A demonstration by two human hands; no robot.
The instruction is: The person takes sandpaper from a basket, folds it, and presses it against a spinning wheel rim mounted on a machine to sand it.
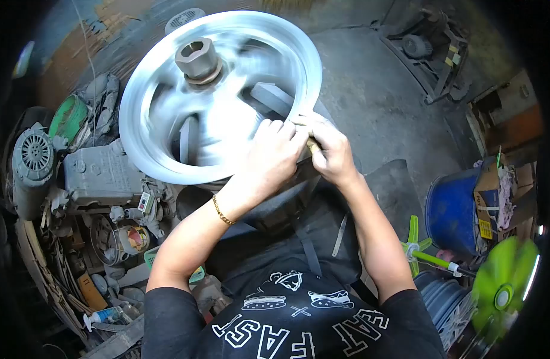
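Holding the left hand (278,148) and the right hand (334,149) close together at the near right edge of the wheel (230,116), I watched from a distance. The wheel sat far and left of the middle of the scene, its spokes blurred, a big nut (197,58) at its centre. My right thumb and fingers were together on a small yellowish piece (312,145). My left fingers were curled just beside it; I could not tell whether they gripped anything. On the right stood a blue barrel (451,209), with a green fan (505,287) nearer.
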